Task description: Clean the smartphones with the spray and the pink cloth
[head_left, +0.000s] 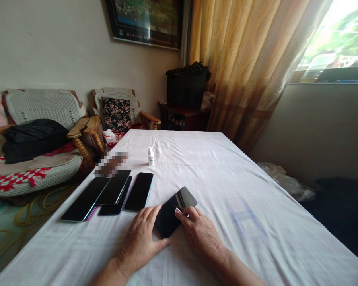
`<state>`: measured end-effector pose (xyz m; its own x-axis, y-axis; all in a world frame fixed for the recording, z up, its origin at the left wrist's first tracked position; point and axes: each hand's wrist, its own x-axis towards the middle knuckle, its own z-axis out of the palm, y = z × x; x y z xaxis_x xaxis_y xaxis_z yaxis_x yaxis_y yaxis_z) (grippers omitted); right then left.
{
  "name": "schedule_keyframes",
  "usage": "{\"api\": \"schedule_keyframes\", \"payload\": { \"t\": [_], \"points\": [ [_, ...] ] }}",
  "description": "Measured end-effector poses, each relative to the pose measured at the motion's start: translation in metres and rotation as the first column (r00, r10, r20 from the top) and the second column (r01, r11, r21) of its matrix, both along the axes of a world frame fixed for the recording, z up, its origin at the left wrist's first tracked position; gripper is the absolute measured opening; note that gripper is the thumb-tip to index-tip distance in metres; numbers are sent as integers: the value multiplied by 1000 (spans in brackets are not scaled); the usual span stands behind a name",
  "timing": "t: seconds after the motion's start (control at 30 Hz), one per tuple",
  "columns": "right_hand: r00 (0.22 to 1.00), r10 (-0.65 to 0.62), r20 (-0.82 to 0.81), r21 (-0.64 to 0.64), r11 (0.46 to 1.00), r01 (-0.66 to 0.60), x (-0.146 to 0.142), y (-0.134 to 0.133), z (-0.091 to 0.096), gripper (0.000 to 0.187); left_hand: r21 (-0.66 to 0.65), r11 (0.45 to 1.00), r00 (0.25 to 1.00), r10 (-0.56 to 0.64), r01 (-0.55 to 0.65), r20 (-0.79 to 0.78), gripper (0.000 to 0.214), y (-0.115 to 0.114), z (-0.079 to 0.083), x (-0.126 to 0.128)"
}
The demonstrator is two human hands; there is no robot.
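Observation:
A dark-screened smartphone (170,218) lies at a slant on the white-clothed table in front of me. My left hand (139,238) grips its near end, fingers along the left edge and thumb at the lower corner. Over the phone's right side, my right hand (201,234) is closed in a pinch. Something small and white shows at its fingertips, too small to make out. Left of my hands is a single smartphone (139,191), then several more overlapping, among them a top smartphone (115,187) and a leftmost smartphone (85,200). Beyond them stands a small white bottle (150,157).
The white tablecloth (241,238) has faint creases. A pixelated brownish patch (111,163) covers something at the table's left edge. Wooden armchairs (86,127) stand to the left, with yellow cable (32,210) on the floor. A curtain (241,59) hangs beside the window.

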<state>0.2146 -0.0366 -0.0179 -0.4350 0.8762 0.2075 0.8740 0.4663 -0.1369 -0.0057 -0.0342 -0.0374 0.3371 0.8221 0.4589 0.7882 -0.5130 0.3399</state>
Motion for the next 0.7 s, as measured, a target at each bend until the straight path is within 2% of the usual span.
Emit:
{"api": "schedule_keyframes", "payload": {
  "t": [0.17,0.27,0.33,0.53,0.6,0.7],
  "points": [
    [980,-195,45,-2,981,195,18,27,10,47,6,1000,1000,-3,3,0,80,0,0,0],
    [970,-237,59,-31,971,239,22,37,15,45,8,1000,1000,-5,5,-1,81,0,0,0],
    [978,-203,52,-37,978,205,16,34,15,46,-3,1000,1000,-3,3,0,80,0,0,0],
    [999,6,37,-41,999,-5,-11,9,12,45,-24,1000,1000,11,-11,9,77,-1,-2,0],
    [999,7,38,-59,998,-5,-11,9,15,46,-17,1000,1000,6,-6,5,78,0,-2,0],
    [997,-69,37,-75,995,71,-4,21,21,49,-10,1000,1000,-19,19,-1,81,1,0,0]
  ]
}}
